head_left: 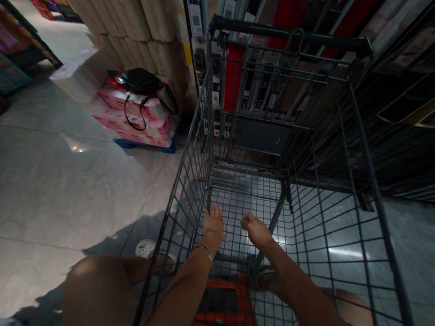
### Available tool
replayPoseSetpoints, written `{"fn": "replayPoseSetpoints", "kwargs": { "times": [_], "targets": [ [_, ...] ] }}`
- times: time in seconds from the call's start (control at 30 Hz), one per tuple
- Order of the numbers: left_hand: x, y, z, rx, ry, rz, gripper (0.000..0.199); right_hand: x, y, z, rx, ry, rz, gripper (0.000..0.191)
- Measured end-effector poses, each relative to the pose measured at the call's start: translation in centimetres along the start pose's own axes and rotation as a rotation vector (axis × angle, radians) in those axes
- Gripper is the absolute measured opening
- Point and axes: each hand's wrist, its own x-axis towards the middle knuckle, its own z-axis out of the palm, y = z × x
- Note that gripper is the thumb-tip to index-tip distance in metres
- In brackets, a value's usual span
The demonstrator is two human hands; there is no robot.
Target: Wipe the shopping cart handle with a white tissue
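Note:
My left hand [214, 222] reaches down into a dark wire shopping cart [371, 151], a metal bangle [205, 253] on its wrist. Its fingers point forward and the thumb sticks out to the right, with nothing seen in its hold. Just to the right, my right hand [256, 229] is closed, fingers curled together low over the wire mesh floor [236, 213]. Whatever it may hold is hidden. The two hands are apart. Whether either touches the mesh cannot be made out.
Pink-and-white packs [141, 121] on a blue pallet carry a black bag [139, 81] with straps. Behind them rise stacked tan packages [120, 12]. A rack of hanging goods [288, 9] stands behind the cart. An orange-and-black object [224, 305] shows through the near mesh.

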Motion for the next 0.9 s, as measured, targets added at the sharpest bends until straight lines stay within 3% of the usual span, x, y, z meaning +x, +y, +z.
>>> {"fn": "replayPoseSetpoints", "kwargs": {
  "times": [0.2, 0.4, 0.47, 0.67, 0.9],
  "targets": [
    [0.0, 0.1, 0.0, -0.019, -0.006, -0.019, 0.103, -0.6, 1.2, -0.8, -0.011, -0.066, 0.112, 0.032],
    [0.0, 0.3, -0.1, -0.027, -0.007, -0.041, 0.1, 1.3, -1.7, -1.6, 0.287, 0.11, 0.087, 0.029],
    [0.0, 0.3, -0.2, -0.031, -0.013, -0.048, 0.103, 1.6, -2.7, -1.2, 0.331, 0.096, 0.039, 0.026],
    [0.1, 0.4, -0.3, -0.043, -0.02, -0.049, 0.106, 1.7, -4.4, 0.4, 0.239, 0.016, 0.097, 0.027],
    [0.1, 0.6, -0.1, -0.035, -0.031, -0.053, 0.108, 1.1, -3.5, 0.1, 0.097, -0.077, 0.093, 0.028]
  ]
}}
